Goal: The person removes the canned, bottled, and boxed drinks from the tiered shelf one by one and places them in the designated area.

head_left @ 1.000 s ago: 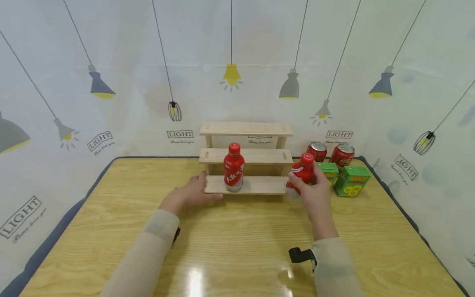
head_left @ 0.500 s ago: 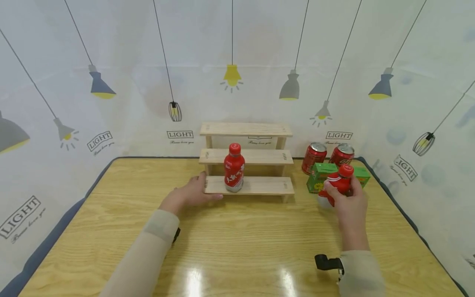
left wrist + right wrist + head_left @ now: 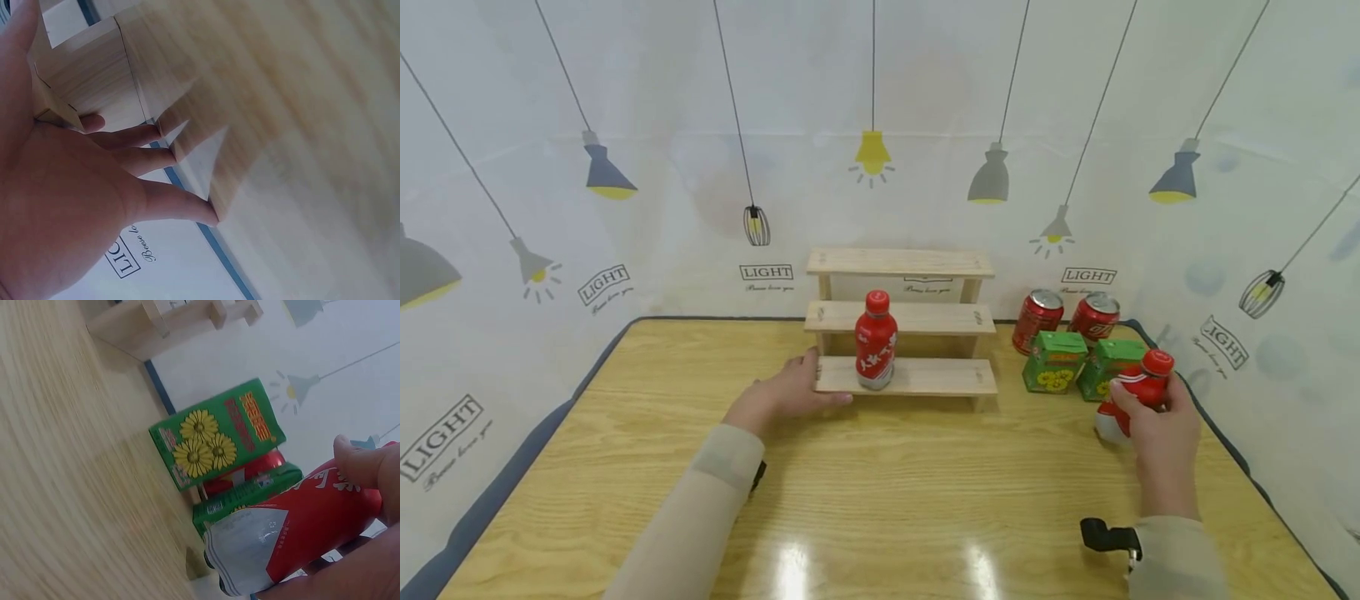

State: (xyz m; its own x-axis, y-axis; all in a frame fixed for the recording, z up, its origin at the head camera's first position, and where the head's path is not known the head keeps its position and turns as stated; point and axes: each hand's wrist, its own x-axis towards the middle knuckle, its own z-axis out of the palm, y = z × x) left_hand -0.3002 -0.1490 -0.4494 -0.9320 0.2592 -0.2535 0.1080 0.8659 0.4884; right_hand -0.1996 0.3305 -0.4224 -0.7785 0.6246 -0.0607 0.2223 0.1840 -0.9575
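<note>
My left hand (image 3: 786,389) holds the left end of the lowest step of a three-step wooden shelf (image 3: 940,377). Its thumb lies along the front edge; in the left wrist view, several fingers (image 3: 159,197) stretch down to the tabletop. On that step stands an upright red drink bottle (image 3: 876,342). At the far right, my right hand (image 3: 1168,437) grips a second red drink bottle (image 3: 1138,390) by its side, with the cap up and the body tilted. The right wrist view shows its whitish base near the table; contact cannot be told.
Behind the held bottle stand two green drink cartons (image 3: 1055,363) side by side, the right one partly covered. Two red soda cans (image 3: 1037,322) stand behind them near the wall. A printed cloth wall (image 3: 700,250) encloses the wooden table (image 3: 880,483).
My right hand has carried its bottle from beside the shelf's right end rightward and nearer, past the cartons, which show more now. The left hand and the bottle on the shelf have stayed put.
</note>
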